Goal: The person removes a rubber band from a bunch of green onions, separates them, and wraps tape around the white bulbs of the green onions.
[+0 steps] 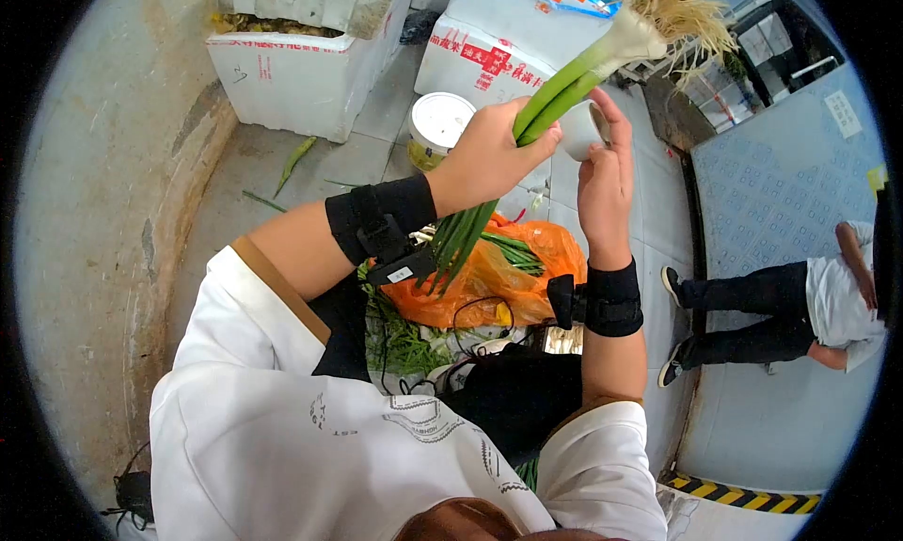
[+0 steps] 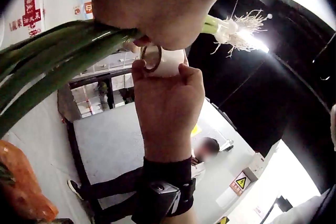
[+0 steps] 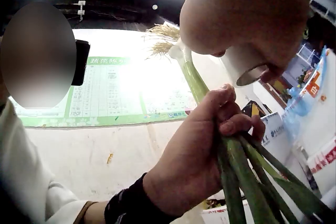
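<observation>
In the head view my left hand (image 1: 480,155) grips a bunch of large green onions (image 1: 555,85) around the green stalks. The white bulb end with its pale, shaggy roots (image 1: 687,23) points up and to the right, while the long leaves hang below the hand. Close beside it, my right hand (image 1: 607,183) holds a roll of white tape (image 1: 578,135) between thumb and fingers. The left wrist view shows the brown inner ring of the tape roll (image 2: 170,63). From the right wrist, the left fingers (image 3: 233,116) are seen curled round the stalks.
An orange plastic bag (image 1: 437,282) with more green onions lies on the floor, beside loose greens (image 1: 404,343). Beyond are a lidded white tub (image 1: 442,122) and white foam boxes (image 1: 292,85). Another person (image 1: 832,296) stands at the right.
</observation>
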A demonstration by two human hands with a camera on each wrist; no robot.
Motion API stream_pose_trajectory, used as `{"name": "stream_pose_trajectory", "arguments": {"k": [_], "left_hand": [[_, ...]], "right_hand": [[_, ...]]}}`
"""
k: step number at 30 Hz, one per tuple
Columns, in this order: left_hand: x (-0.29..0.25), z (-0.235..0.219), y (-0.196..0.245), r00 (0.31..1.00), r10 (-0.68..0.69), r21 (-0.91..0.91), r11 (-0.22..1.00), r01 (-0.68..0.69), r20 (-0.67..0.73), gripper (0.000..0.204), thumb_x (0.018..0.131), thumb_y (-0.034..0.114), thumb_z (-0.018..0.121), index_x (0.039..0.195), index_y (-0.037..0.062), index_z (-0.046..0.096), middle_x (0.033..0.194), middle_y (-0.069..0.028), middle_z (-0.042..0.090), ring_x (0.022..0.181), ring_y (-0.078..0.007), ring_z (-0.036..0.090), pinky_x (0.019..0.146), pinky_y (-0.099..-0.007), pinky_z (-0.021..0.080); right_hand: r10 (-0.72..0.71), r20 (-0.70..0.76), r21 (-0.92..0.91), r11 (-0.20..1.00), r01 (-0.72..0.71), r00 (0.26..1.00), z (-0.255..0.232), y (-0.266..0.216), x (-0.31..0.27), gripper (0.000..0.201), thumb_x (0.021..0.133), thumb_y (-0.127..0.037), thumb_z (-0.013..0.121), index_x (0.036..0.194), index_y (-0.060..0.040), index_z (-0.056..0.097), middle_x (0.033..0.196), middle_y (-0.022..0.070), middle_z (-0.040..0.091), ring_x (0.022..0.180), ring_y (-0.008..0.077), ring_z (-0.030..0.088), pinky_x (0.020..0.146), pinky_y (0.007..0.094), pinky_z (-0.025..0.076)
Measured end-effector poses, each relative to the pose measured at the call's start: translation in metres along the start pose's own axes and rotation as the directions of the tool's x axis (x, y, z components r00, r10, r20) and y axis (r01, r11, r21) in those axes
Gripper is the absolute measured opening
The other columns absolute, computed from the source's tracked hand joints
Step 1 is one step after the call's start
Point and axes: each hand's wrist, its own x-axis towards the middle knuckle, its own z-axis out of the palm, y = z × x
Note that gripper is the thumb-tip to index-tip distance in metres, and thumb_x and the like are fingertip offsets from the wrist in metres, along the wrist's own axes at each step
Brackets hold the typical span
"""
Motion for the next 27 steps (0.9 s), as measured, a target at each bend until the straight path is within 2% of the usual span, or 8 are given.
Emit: {"name": "stream_pose_trajectory", "arguments": {"k": [2,6,8,12,14,16,21,27], "left_hand": [[-0.001,-0.001,0.005,1.000,0.012,0.029,1.000,-0.011,-0.011,0.020,0.095,0.020,0.069,0.104,0.0031,0.065,0.072,0.0025,0.057,0.066,-0.0050,0.050,0.061,-0.0249,0.043],[-0.001,0.004,0.004,0.990,0.100,0.012,0.995,-0.100,-0.098,0.023,0.094,0.021,0.072,0.106,0.0031,0.066,0.071,0.0028,0.058,0.066,-0.0046,0.051,0.059,-0.0246,0.043],[-0.002,0.004,0.005,0.990,0.106,0.022,0.994,-0.104,-0.097,0.022,0.094,0.021,0.072,0.106,0.0029,0.067,0.071,0.0022,0.060,0.066,-0.0045,0.052,0.059,-0.0246,0.043],[-0.002,-0.001,0.011,0.995,0.072,0.041,0.997,-0.069,-0.075,0.021,0.093,0.020,0.072,0.102,0.0016,0.067,0.072,-0.0008,0.064,0.067,-0.0054,0.055,0.060,-0.0255,0.044],[-0.002,0.000,0.009,0.992,0.100,0.056,0.994,-0.095,-0.079,0.020,0.093,0.019,0.071,0.101,0.0011,0.067,0.072,-0.0015,0.063,0.067,-0.0063,0.055,0.060,-0.0263,0.044],[-0.002,0.000,0.008,0.988,0.133,0.071,0.989,-0.128,-0.082,0.019,0.093,0.018,0.071,0.100,0.0006,0.067,0.072,-0.0022,0.063,0.067,-0.0071,0.055,0.061,-0.0270,0.045],[-0.002,0.000,0.009,0.999,-0.031,0.014,0.999,0.032,-0.036,0.015,0.093,0.014,0.067,0.097,0.0000,0.065,0.072,-0.0028,0.060,0.068,-0.0086,0.054,0.063,-0.0284,0.045],[-0.001,-0.002,0.004,0.998,-0.038,0.041,0.999,0.036,0.045,0.015,0.094,0.014,0.064,0.099,-0.0007,0.063,0.077,-0.0037,0.062,0.071,-0.0086,0.055,0.065,-0.0286,0.046]], "right_hand": [[-0.018,-0.038,0.129,0.991,0.022,0.999,0.001,0.002,0.000,0.056,0.089,-0.005,0.036,0.144,-0.0018,0.047,0.139,0.0142,0.044,0.132,0.0265,0.045,0.113,0.0383,0.035],[-0.038,-0.059,0.157,0.986,0.047,0.998,0.004,-0.002,-0.001,0.055,0.088,-0.003,0.037,0.141,-0.0025,0.049,0.139,0.0142,0.044,0.131,0.0262,0.045,0.112,0.0384,0.036],[-0.125,-0.081,0.006,0.992,0.126,0.989,0.005,-0.003,-0.003,0.054,0.086,-0.001,0.039,0.139,-0.0035,0.051,0.139,0.0151,0.044,0.131,0.0271,0.044,0.112,0.0390,0.036],[-0.204,-0.052,-0.128,0.972,0.196,0.978,0.003,-0.004,-0.004,0.054,0.084,0.000,0.041,0.137,-0.0027,0.052,0.140,0.0172,0.042,0.133,0.0292,0.042,0.113,0.0399,0.035],[-0.334,-0.017,-0.248,0.915,0.319,0.943,0.003,-0.004,-0.004,0.055,0.082,0.002,0.041,0.136,-0.0022,0.052,0.139,0.0186,0.041,0.132,0.0308,0.042,0.112,0.0401,0.035],[-0.337,-0.005,-0.267,0.908,0.323,0.942,0.003,-0.003,-0.006,0.055,0.082,0.002,0.041,0.136,-0.0025,0.052,0.139,0.0186,0.041,0.131,0.0308,0.042,0.111,0.0406,0.036],[-0.293,0.025,-0.259,0.922,0.289,0.956,0.006,-0.008,-0.009,0.055,0.082,0.003,0.041,0.135,-0.0036,0.052,0.140,0.0190,0.037,0.129,0.0308,0.042,0.108,0.0432,0.039],[-0.311,0.015,-0.278,0.912,0.303,0.950,0.005,0.000,-0.009,0.055,0.083,0.003,0.041,0.137,-0.0031,0.050,0.140,0.0197,0.037,0.130,0.0326,0.042,0.110,0.0420,0.037]]}}
